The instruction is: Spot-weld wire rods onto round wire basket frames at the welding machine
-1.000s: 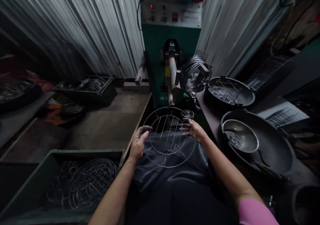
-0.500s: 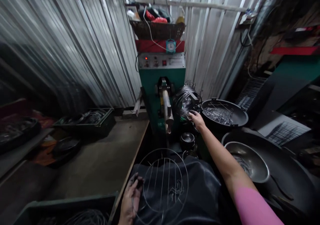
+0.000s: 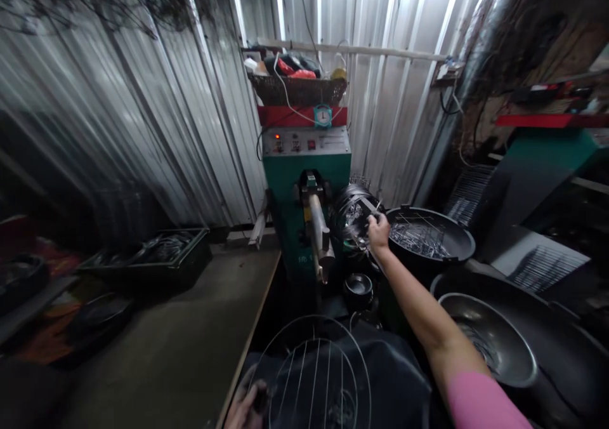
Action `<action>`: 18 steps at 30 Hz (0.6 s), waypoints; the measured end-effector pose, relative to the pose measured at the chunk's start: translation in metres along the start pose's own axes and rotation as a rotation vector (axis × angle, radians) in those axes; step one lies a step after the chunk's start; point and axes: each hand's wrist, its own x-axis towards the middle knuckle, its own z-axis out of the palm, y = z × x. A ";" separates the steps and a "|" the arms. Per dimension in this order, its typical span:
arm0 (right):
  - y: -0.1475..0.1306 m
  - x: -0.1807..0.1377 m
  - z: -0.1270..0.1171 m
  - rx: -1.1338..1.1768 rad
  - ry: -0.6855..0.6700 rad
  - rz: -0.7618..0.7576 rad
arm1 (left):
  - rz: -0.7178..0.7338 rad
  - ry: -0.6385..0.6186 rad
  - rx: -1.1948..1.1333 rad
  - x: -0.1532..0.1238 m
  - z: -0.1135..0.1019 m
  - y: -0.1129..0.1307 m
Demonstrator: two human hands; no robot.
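Note:
A round wire rack [image 3: 316, 370], two rings joined by straight bars, rests over a dark apron-like sheet [image 3: 394, 372] on my lap. My left hand [image 3: 247, 405] is curled at the rack's left edge, its fingers closed around the outer ring. Stretched forward, my right hand [image 3: 379, 232] is at the near right side of a container of thin metal wire pieces [image 3: 354, 216]. Its fingers are pinched together; a small bright sliver shows above them, too small to name. A small heap of short wires [image 3: 341, 409] lies under the rack's bars.
Ahead stands a green machine [image 3: 307, 162] with a protruding metal arm [image 3: 320, 232]. To the right are a black pan of wire parts [image 3: 428, 235] and a metal bowl [image 3: 511, 346] inside a larger pan. A green crate [image 3: 185, 257] sits at the left beside a board [image 3: 190, 334].
My right hand has shifted slightly right and up off the wire pieces, its fingers drawn together. The view has tilted up, so the rack and my left hand appear lower.

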 end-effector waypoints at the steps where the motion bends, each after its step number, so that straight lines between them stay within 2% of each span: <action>1: -0.002 0.003 -0.014 -0.060 0.037 -0.067 | -0.025 -0.006 0.005 -0.005 0.010 0.003; 2: -0.003 0.007 -0.027 -0.125 0.062 -0.150 | -0.057 -0.005 -0.003 -0.010 0.021 0.007; 4: -0.006 0.017 -0.052 -0.272 0.100 -0.220 | -0.081 -0.034 0.002 -0.018 0.040 0.013; 7: -0.009 0.032 -0.089 -0.468 0.090 -0.244 | -0.126 -0.044 0.004 -0.031 0.061 0.017; 10: -0.006 0.040 -0.132 -0.599 0.066 -0.229 | -0.188 -0.060 -0.008 -0.043 0.069 0.014; 14: 0.014 0.032 -0.189 -0.684 -0.116 -0.126 | -0.222 -0.081 -0.005 -0.054 0.077 0.002; 18: 0.035 -0.001 -0.224 -0.505 -0.322 0.087 | -0.221 -0.076 0.061 -0.056 0.085 -0.007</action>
